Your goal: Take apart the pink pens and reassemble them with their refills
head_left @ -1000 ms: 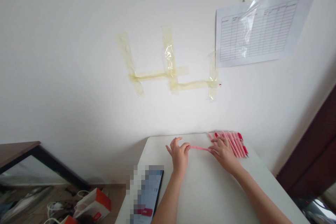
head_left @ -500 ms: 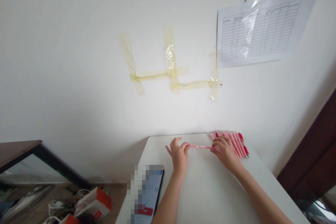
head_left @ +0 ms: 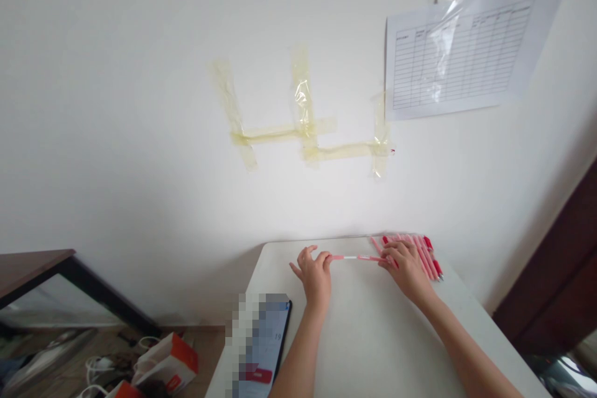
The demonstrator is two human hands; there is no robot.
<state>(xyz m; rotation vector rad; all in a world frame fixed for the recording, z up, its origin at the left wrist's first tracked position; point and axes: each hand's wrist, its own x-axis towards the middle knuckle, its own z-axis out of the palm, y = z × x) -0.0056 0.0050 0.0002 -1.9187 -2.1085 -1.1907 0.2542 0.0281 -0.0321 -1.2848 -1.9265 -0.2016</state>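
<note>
A slim pink pen is stretched level between my two hands, just above the white table [head_left: 359, 329]. Its left section [head_left: 341, 257], pink with a white end, is pinched between the thumb and fingertip of my left hand [head_left: 316, 273], the other fingers raised. My right hand [head_left: 405, 267] is closed on the pen's right section [head_left: 370, 258], which carries a small printed mark. The two sections meet or stand barely apart; I cannot tell which. Right beside and partly under my right hand lies a row of several pink and red pens [head_left: 426, 258].
A phone or tablet [head_left: 268, 348] with a lit screen lies at the table's left edge. The wall [head_left: 153, 106] stands directly behind the table, with yellowish tape [head_left: 303, 99] and a printed sheet [head_left: 461, 56]. Orange-and-white boxes [head_left: 172, 360] and cables are on the floor at left.
My left hand has shifted slightly left and my right hand slightly right. The pen's sections have drawn apart, showing a white length between the pink parts.
</note>
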